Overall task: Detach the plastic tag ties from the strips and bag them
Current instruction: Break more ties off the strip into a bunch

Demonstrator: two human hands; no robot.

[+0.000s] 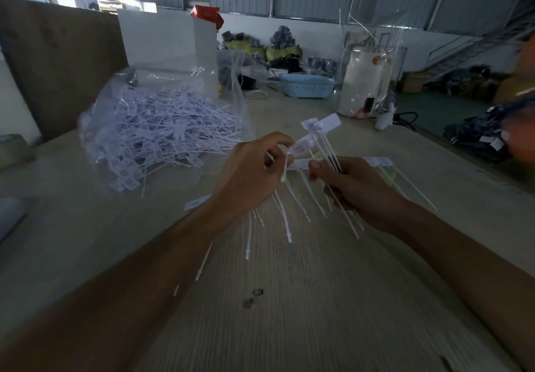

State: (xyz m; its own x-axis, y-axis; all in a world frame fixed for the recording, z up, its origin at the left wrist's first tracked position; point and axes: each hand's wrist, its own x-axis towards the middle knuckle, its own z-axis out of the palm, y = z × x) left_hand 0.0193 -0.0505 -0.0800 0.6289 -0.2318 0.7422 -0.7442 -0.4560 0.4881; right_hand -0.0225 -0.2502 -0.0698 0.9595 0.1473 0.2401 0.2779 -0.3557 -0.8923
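Above the surface [289, 299], the left hand [249, 175] pinches one tag tie [302, 147], while the right hand [353, 186] grips the strip [321, 166]. Better to twist close to the joint; the bag [162, 128] waits near on the left.

A pale wood-grain table [304, 299] fills the lower part of the view. On its left side lies a clear plastic bag [173, 117], heaped with loose white tag ties [162, 131]; some ties spill from the bag mouth onto the tabletop. A single white tag [197, 201] lies flat just in front of the bag. Two small dark marks [253, 297] show on the wood near the centre. Toward the far edge stand a light blue perforated basket [307, 85], a white box [168, 39], and a white cylindrical container [365, 81] wrapped in clear film. Their contact with the table is partly hidden.
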